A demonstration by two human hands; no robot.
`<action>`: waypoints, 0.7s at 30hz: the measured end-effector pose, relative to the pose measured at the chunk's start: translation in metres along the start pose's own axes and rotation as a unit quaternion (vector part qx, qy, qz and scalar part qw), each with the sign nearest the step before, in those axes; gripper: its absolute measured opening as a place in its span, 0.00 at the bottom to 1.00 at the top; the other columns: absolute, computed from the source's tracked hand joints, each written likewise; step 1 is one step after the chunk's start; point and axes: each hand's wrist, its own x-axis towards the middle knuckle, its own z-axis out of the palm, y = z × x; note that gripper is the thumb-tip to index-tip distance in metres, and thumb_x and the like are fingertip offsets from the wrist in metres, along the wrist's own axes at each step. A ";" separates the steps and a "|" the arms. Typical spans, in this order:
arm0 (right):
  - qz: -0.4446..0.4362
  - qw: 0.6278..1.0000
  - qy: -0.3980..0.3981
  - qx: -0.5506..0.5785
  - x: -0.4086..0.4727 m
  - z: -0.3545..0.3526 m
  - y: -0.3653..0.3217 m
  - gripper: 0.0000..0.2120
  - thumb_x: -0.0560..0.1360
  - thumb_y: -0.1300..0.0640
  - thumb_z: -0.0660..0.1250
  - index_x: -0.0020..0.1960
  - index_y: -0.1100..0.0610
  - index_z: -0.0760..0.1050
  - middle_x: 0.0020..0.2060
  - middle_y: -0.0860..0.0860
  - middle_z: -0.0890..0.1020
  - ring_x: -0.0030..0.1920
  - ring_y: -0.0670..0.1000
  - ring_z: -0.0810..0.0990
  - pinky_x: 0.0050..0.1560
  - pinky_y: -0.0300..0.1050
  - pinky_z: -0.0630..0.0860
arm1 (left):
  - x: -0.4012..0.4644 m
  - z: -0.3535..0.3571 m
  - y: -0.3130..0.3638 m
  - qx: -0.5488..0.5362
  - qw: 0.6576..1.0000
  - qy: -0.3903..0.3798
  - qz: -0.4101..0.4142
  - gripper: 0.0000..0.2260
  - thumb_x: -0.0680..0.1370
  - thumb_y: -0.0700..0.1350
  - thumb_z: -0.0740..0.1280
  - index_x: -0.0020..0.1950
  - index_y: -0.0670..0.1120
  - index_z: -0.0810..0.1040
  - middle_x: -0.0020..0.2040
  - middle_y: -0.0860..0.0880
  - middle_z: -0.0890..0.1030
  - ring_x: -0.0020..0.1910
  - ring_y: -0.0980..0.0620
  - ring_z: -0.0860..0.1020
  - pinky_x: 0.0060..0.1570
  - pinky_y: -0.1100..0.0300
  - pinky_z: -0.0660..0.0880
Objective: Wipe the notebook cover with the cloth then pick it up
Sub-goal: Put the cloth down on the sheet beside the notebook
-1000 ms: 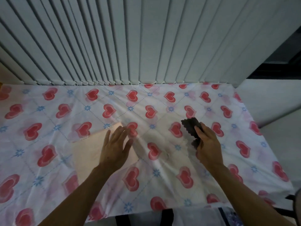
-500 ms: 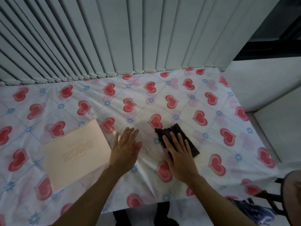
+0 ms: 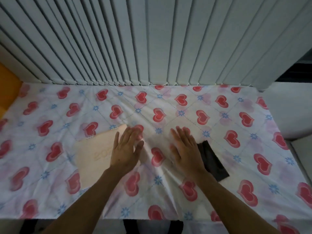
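A pale peach notebook (image 3: 94, 154) with embossed lettering lies flat on the heart-patterned sheet, left of centre. My left hand (image 3: 125, 149) lies flat with fingers spread, covering the notebook's right edge. A dark cloth (image 3: 213, 162) lies flat on the sheet to the right. My right hand (image 3: 184, 150) rests palm down just left of the cloth, its outer edge touching or slightly overlapping the cloth's left side. Neither hand grips anything.
The white sheet (image 3: 236, 174) with red hearts covers the table. Vertical grey blinds (image 3: 152, 39) hang along the far edge. An orange object (image 3: 7, 86) sits at the far left. A pale surface (image 3: 290, 112) adjoins the table on the right.
My right hand has slid left off the cloth, which now lies mostly uncovered. My left hand has moved onto the notebook's right edge. The camera view shifted.
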 end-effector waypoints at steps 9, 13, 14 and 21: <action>-0.064 0.998 -0.017 0.021 0.064 0.046 -0.096 0.22 0.83 0.48 0.54 0.74 0.55 0.65 0.71 0.55 0.71 0.73 0.56 0.64 0.69 0.59 0.67 | -0.031 -0.052 -0.100 -0.022 0.987 0.034 -0.156 0.27 0.80 0.62 0.48 0.75 0.51 0.62 0.75 0.47 0.66 0.73 0.45 0.63 0.70 0.45 0.60; -0.054 0.997 -0.038 0.025 0.079 0.078 -0.127 0.20 0.82 0.49 0.58 0.70 0.56 0.68 0.63 0.55 0.77 0.62 0.55 0.75 0.57 0.55 0.79 | -0.049 -0.063 -0.137 -0.010 0.972 0.026 -0.233 0.26 0.80 0.61 0.50 0.75 0.52 0.61 0.75 0.46 0.63 0.71 0.43 0.64 0.65 0.41 0.68; -0.048 0.998 -0.043 0.014 0.083 0.085 -0.133 0.19 0.81 0.49 0.58 0.69 0.56 0.69 0.60 0.55 0.78 0.58 0.55 0.77 0.52 0.54 0.81 | -0.052 -0.064 -0.145 -0.012 0.968 0.027 -0.249 0.25 0.80 0.60 0.51 0.74 0.51 0.62 0.74 0.45 0.65 0.69 0.42 0.67 0.63 0.42 0.70; 0.109 0.994 -0.007 -0.028 0.098 0.112 -0.154 0.17 0.79 0.48 0.60 0.66 0.53 0.67 0.58 0.57 0.77 0.55 0.59 0.78 0.47 0.56 0.78 | -0.057 -0.055 -0.159 -0.098 0.943 0.028 -0.317 0.24 0.80 0.59 0.53 0.74 0.53 0.58 0.64 0.44 0.75 0.57 0.42 0.77 0.51 0.45 0.76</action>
